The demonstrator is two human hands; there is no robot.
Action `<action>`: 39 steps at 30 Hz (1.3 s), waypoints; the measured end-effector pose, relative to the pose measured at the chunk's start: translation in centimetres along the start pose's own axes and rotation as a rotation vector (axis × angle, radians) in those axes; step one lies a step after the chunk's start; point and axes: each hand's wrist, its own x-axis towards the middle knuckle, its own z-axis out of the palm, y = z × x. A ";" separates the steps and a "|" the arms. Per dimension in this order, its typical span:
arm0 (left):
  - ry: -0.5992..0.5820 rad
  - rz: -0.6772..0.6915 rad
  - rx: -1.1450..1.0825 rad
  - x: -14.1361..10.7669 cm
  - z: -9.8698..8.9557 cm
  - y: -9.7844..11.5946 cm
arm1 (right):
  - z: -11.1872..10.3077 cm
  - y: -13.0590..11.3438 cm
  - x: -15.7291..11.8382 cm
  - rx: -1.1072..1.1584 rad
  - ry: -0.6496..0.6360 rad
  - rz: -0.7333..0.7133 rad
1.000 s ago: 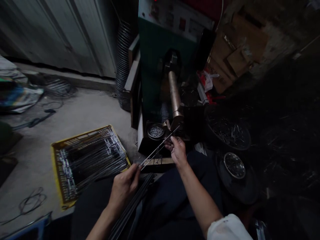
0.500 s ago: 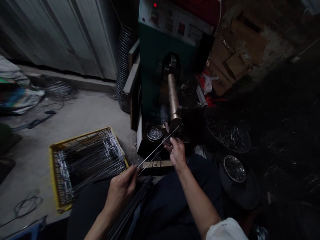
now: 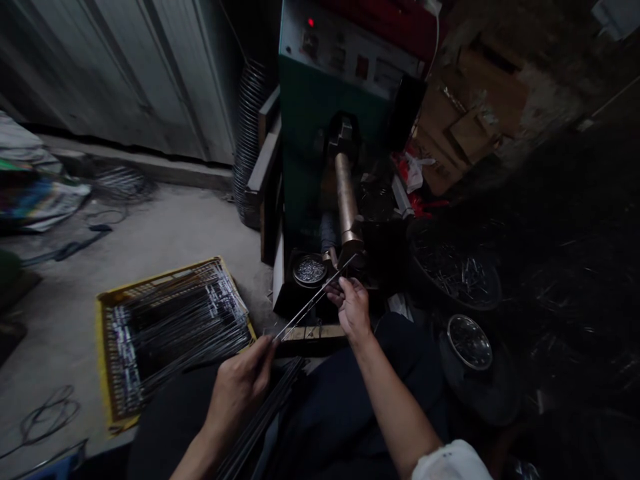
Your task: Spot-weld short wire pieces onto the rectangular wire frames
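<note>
Live from my feed: thin metal rods (image 3: 313, 300) pinched at the lower end by the left hand (image 3: 240, 387), the right hand (image 3: 353, 310) gripping them higher up, just beside a dish of small metal parts (image 3: 310, 270); a yellow crate (image 3: 103, 347) of rods sits lower left.

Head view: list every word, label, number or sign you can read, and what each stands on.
Control panel: small labels, too blurred to read.
Crated rods: white marks, too blurred to read.
Nothing else shows a legible word, brand or number.
</note>
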 end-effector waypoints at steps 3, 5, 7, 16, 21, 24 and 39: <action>0.019 0.023 0.016 0.0 0.0 0.0 | 0.1 0.0 0.1 -0.008 0.004 -0.003; 0.030 0.030 0.025 0.0 0.0 0.0 | 0.0 0.0 0.1 -0.008 0.002 -0.003; 0.023 0.021 0.026 0.1 0.1 0.0 | 0.0 0.1 0.2 -0.005 -0.007 0.003; -0.009 -0.011 0.029 0.3 -0.1 0.0 | 0.6 0.0 0.6 0.000 0.026 0.010; 0.020 0.065 0.088 0.4 -0.4 0.1 | 0.8 -0.1 0.4 -0.018 0.026 0.028; 0.017 0.074 0.115 0.4 -0.7 0.5 | 0.7 -0.2 0.4 -0.029 0.003 0.040; -0.040 -0.016 0.089 5.4 -0.2 0.3 | -0.6 -1.4 3.3 -0.177 0.086 -0.080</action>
